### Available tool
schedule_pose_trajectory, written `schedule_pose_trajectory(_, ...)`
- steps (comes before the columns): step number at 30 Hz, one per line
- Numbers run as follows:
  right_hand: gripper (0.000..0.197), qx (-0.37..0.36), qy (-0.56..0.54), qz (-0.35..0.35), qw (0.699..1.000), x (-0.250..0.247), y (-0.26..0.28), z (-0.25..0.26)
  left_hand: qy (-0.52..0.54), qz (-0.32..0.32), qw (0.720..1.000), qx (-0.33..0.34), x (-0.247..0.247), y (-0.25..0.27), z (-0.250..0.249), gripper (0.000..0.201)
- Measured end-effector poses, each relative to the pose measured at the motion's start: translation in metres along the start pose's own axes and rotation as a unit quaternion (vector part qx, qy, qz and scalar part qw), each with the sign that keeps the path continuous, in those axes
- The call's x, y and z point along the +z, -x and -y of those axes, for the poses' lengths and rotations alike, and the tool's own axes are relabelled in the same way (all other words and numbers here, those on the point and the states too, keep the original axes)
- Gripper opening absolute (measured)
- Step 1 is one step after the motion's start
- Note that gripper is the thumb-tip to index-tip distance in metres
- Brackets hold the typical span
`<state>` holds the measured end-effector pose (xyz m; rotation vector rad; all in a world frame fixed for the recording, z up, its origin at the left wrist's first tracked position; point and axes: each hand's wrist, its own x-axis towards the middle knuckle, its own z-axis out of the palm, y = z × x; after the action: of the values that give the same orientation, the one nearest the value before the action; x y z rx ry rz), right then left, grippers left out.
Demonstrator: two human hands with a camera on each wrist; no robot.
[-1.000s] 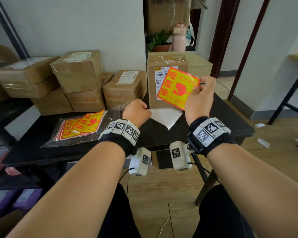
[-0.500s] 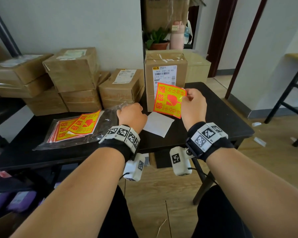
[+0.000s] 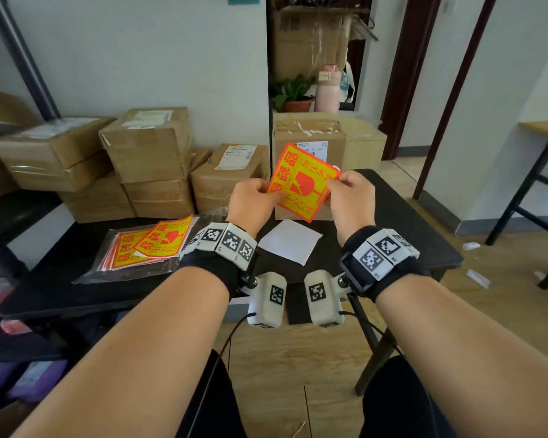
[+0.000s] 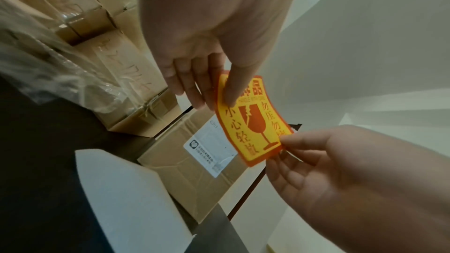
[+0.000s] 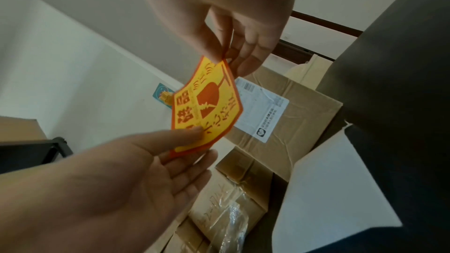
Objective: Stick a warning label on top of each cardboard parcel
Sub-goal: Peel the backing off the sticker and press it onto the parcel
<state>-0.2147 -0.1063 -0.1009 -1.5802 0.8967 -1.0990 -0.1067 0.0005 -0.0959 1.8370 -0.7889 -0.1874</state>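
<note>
At the centre of the head view, the left hand (image 3: 253,202) and the right hand (image 3: 350,197) each pinch an opposite edge of a yellow-and-red warning label (image 3: 301,181), held in the air in front of the tall cardboard parcel (image 3: 307,137) standing on the black table (image 3: 408,235). At lower left, a clear plastic bag (image 3: 124,267) holds a stack of labels (image 3: 152,245). A white backing sheet (image 3: 290,241) lies below the hands, and more parcels (image 3: 146,147) are stacked at upper left.

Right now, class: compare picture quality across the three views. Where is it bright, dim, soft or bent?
Head view: bright, sharp, the warning label readable, wall edges bowed. Left wrist view: dim, left hand soft, label print clear. Right wrist view: dim, right hand blurred, lines curved.
</note>
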Motion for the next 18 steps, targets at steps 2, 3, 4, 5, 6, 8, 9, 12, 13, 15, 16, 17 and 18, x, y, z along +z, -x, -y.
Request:
schedule_pose_trajectory(2,0.008,-0.015,0.004,0.004,1.000,-0.001,0.001,0.002,0.008,-0.006,1.000,0.015,-0.003,-0.001,-0.005,0.007)
schedule_pose_trajectory(3,0.009,-0.022,0.001,0.007,1.000,-0.003,0.003,0.004,0.004,-0.007,1.000,0.023,-0.005,-0.002,-0.009,0.005)
schedule_pose_trajectory(4,0.015,-0.028,0.003,0.010,1.000,-0.004,0.004,0.004,-0.001,-0.010,0.999,0.032,-0.007,-0.002,-0.011,0.004)
schedule_pose_trajectory(5,0.020,-0.037,0.010,0.013,0.999,-0.005,0.004,0.007,-0.004,-0.011,0.999,0.044,-0.008,-0.003,-0.016,0.003)
schedule_pose_trajectory(6,0.024,-0.049,0.024,0.012,0.998,-0.006,0.004,0.009,-0.006,-0.012,0.998,0.058,-0.009,-0.004,-0.020,0.003)
schedule_pose_trajectory(8,0.032,-0.079,0.052,-0.008,0.996,-0.007,0.000,0.016,-0.012,-0.018,0.996,0.083,-0.012,-0.007,-0.029,0.004)
schedule_pose_trajectory(9,0.037,-0.089,0.056,-0.019,0.994,-0.008,-0.002,0.020,-0.016,-0.021,0.995,0.092,-0.013,-0.008,-0.034,0.004)
schedule_pose_trajectory(12,0.039,-0.106,0.037,-0.011,0.994,-0.012,-0.010,0.031,-0.037,-0.004,0.993,0.108,-0.017,-0.015,-0.045,0.006)
schedule_pose_trajectory(13,0.032,-0.109,0.038,0.005,0.993,-0.013,-0.013,0.034,-0.043,0.006,0.993,0.111,-0.017,-0.017,-0.049,0.006)
schedule_pose_trajectory(15,0.013,-0.113,0.057,0.027,0.992,-0.014,-0.018,0.038,-0.048,0.011,0.992,0.112,-0.018,-0.022,-0.053,0.004)
schedule_pose_trajectory(16,0.007,-0.113,0.062,0.030,0.991,-0.014,-0.020,0.040,-0.046,0.009,0.993,0.108,-0.019,-0.025,-0.055,0.003)
schedule_pose_trajectory(17,0.005,-0.110,0.059,0.032,0.992,-0.014,-0.022,0.042,-0.038,0.006,0.994,0.100,-0.019,-0.028,-0.057,0.005)
schedule_pose_trajectory(18,0.005,-0.106,0.051,0.031,0.993,-0.014,-0.025,0.044,-0.023,0.003,0.995,0.093,-0.018,-0.032,-0.058,0.009)
